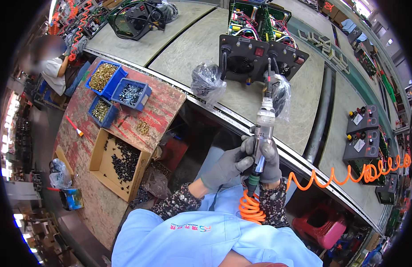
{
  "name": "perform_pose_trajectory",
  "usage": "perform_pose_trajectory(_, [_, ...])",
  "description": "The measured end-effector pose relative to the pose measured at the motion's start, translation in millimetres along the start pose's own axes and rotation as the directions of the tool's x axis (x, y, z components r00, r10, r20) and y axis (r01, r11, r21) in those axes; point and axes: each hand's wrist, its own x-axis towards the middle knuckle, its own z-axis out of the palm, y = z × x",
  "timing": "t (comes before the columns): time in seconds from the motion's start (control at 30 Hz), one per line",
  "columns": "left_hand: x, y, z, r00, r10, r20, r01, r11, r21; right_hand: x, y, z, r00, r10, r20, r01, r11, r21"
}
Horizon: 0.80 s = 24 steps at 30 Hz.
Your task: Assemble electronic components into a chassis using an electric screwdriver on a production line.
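Observation:
In my gloved right hand [270, 163] is a silver pneumatic screwdriver [264, 127], gripped round its barrel and pointing away from me. An orange coiled air hose [251, 208] hangs from its rear end. The tip reaches the right one of two black-panelled power units [289, 55], in front of its cable; whether it touches a screw is hidden. My gloved left hand [226, 168] is closed beside the barrel, fingertips pinched close to it; anything between them is hidden. The left power unit [241, 55] stands alongside, with a bagged cable [207, 82] in front.
On the worn red bench at left are blue bins [131, 94] of screws and a cardboard box [121, 164] of black fasteners. A roller conveyor [183, 49] crosses ahead; finished-looking units [362, 144] stand right. Another person [54, 71] sits far left. A red stool [321, 224] is below right.

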Motion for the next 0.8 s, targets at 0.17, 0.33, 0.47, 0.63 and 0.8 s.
perform_pose_trajectory(0.17, [5.5,-3.4,-23.2,0.963,-0.242,0.115,0.240,0.970,0.031,4.3,4.7,5.6,0.991,0.111,-0.078,-0.123,0.978,-0.166])
perform_pose_trajectory(0.33, [10.4,-13.6,-30.5,0.932,-0.297,0.205,0.352,0.876,-0.329,11.1,16.2,4.2,0.983,0.133,-0.127,-0.134,0.991,0.004])
perform_pose_trajectory(0.47, [14.5,-13.7,-37.3,0.918,-0.329,0.220,0.393,0.822,-0.411,14.2,13.8,12.5,0.972,0.161,-0.169,-0.155,0.987,0.048])
perform_pose_trajectory(0.63, [17.0,-13.9,-42.7,0.895,-0.352,0.275,0.443,0.772,-0.456,18.0,15.1,11.5,0.966,0.184,-0.180,-0.189,0.982,-0.014])
perform_pose_trajectory(0.8, [15.3,-8.3,-42.5,0.901,-0.346,0.263,0.431,0.784,-0.446,18.3,15.9,12.9,0.967,0.186,-0.177,-0.186,0.982,0.015])
